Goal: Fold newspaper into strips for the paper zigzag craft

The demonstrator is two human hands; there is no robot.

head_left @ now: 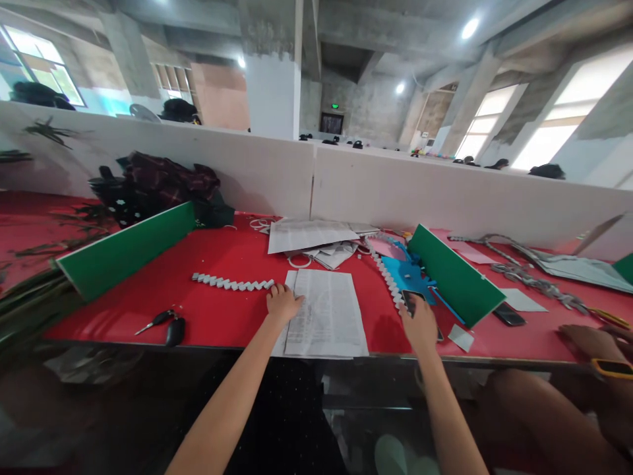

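My left hand (281, 303) rests on the left edge of a printed sheet of paper (326, 313) on the red table (217, 277). Its fingers are curled onto the paper. Just left of it lies a folded white paper chain (232, 283). My right hand (419, 323) lies over a dark phone (414, 298) near the table's front edge, fingers closed on it. A blue paper piece (403, 272) and a second white folded strip (388, 280) lie just beyond that hand.
Two green boards (123, 251) (455, 274) stand as dividers on the table. Newspaper sheets (309, 235) pile at the back. Keys (165, 323) lie front left. Another phone (509, 315) lies right. Another person's arm (588, 340) rests at the far right. Dark clothing (158, 185) sits by the white partition.
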